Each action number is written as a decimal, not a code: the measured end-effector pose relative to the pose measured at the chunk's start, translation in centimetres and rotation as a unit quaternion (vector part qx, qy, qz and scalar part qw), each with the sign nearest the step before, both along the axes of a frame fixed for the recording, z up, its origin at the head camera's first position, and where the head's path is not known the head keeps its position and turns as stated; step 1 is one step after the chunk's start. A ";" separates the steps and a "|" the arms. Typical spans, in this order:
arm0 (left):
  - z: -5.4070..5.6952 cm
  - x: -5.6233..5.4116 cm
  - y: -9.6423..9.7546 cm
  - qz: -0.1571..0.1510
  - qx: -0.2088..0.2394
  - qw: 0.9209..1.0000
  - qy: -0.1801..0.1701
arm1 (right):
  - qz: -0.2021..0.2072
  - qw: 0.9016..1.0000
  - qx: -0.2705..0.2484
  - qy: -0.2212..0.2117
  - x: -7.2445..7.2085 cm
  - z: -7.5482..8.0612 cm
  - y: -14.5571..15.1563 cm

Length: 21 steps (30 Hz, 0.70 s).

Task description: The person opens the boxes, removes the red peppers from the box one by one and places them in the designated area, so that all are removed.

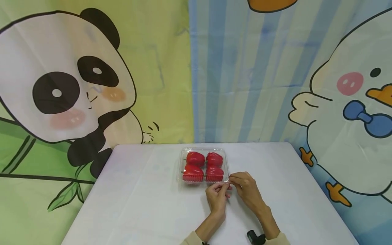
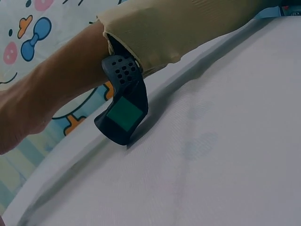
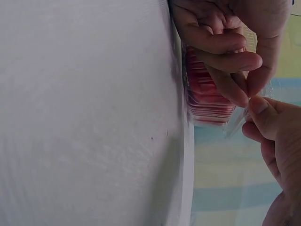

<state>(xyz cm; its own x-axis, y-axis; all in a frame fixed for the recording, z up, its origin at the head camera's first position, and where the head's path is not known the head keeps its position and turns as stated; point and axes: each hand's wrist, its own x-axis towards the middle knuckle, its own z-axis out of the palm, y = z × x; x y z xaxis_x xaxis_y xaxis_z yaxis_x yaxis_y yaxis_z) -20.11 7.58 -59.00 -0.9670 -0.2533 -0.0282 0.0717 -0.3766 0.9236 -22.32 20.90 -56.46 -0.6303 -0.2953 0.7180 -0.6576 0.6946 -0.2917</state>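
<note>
A clear plastic clamshell box (image 1: pixel 227 160) with several red bell peppers (image 1: pixel 195 159) inside lies on the white table. At its front right corner my left hand (image 1: pixel 217 197) pinches the plastic edge between thumb and index finger. Right beside those fingertips, my right hand (image 1: pixel 246 188) pinches the same edge. The right wrist view has both hands close together, left hand (image 3: pixel 225 42) above and right hand (image 3: pixel 282 136) below, with a strip of clear plastic (image 3: pixel 235 123) at their fingertips. Only the right forearm (image 2: pixel 51 89) and part of that hand show in the left wrist view.
A white cloth covers the table (image 1: pixel 137 204). Behind it hangs a printed backdrop (image 1: pixel 165 68) with a panda and a duck. Beige sleeves (image 2: pixel 160 33) cover the forearms, and a black wrist device (image 1: pixel 256 237) sits on the right wrist, low over the table.
</note>
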 end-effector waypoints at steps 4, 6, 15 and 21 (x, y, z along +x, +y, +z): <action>0.2 -0.1 -0.1 0.002 -0.007 1.000 -0.002 | -0.005 1.000 -0.006 0.009 0.0 -0.1 -0.4; 0.1 -0.1 -0.1 0.005 -0.009 1.000 -0.007 | -0.006 1.000 -0.007 0.014 0.1 -0.2 -0.6; -0.1 0.3 0.1 0.013 0.012 1.000 0.002 | -0.010 0.999 -0.001 0.033 0.1 -0.1 -1.0; 0.2 0.3 0.1 0.017 0.019 1.000 0.002 | -0.013 0.999 0.001 0.042 -0.1 -0.1 -1.2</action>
